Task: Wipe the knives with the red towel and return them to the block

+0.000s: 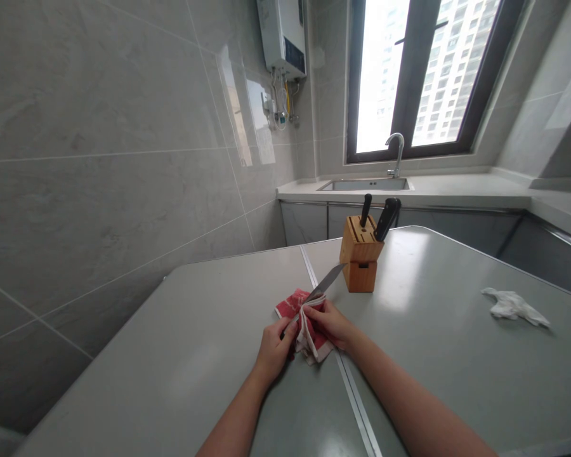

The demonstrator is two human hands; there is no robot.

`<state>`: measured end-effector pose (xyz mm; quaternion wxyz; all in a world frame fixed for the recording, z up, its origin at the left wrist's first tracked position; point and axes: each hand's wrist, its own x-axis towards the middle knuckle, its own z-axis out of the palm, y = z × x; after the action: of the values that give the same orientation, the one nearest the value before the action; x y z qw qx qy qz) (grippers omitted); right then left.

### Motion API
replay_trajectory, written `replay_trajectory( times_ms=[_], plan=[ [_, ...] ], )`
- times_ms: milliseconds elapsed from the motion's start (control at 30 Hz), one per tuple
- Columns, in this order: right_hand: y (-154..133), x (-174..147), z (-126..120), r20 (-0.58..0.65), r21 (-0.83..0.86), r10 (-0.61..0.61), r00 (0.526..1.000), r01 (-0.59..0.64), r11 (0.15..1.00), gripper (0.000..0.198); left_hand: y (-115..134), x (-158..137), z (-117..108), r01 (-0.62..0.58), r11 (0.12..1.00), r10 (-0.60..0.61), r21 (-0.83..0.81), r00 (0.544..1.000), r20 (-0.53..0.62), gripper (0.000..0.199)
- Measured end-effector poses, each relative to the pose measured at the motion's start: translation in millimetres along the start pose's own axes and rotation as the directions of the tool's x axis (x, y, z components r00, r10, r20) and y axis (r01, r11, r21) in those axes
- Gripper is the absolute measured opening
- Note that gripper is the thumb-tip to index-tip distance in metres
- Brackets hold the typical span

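Note:
My left hand (275,349) is closed round the handle of a kitchen knife (327,280), whose blade points away and to the right. Most of the handle is hidden by my fingers. In my right hand (332,324) is a red and white cloth (313,336), folded over the blade near the handle and pinched there. Part of the cloth spreads out to the left behind the blade. Beyond the knife tip stands a wooden knife block (361,254) with black-handled knives (387,219) in its slots.
The grey table (209,317) has a pale seam strip (356,406) running through it. A crumpled white cloth (516,306) lies on the right. Behind the table are a counter (471,185) with a sink (366,185) and a faucet (398,152). A tiled wall (124,190) borders the left.

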<state>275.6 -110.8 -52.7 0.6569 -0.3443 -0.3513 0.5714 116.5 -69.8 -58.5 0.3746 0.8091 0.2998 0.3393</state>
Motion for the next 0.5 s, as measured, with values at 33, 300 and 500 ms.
replay_trajectory(
  times_ms=[33, 300, 500],
  plan=[
    [0.2, 0.2, -0.2, 0.000, 0.002, 0.000, 1.000, 0.000, 1.000, 0.036, 0.2, 0.0, -0.1, -0.001, 1.000, 0.001, 0.002, 1.000, -0.002, 0.039],
    [4.7, 1.6, -4.6, 0.008, 0.019, 0.003, 1.000, -0.003, 1.000, 0.032, -0.1, 0.9, -0.7, 0.008, 1.000, -0.009, -0.018, 0.999, -0.046, 0.042],
    [6.0, 2.4, -6.1, 0.009, 0.023, 0.004, 1.000, -0.004, 1.000, 0.032, -3.3, 1.6, 0.4, 0.021, 0.999, -0.023, -0.049, 0.999, -0.046, 0.040]
  ],
)
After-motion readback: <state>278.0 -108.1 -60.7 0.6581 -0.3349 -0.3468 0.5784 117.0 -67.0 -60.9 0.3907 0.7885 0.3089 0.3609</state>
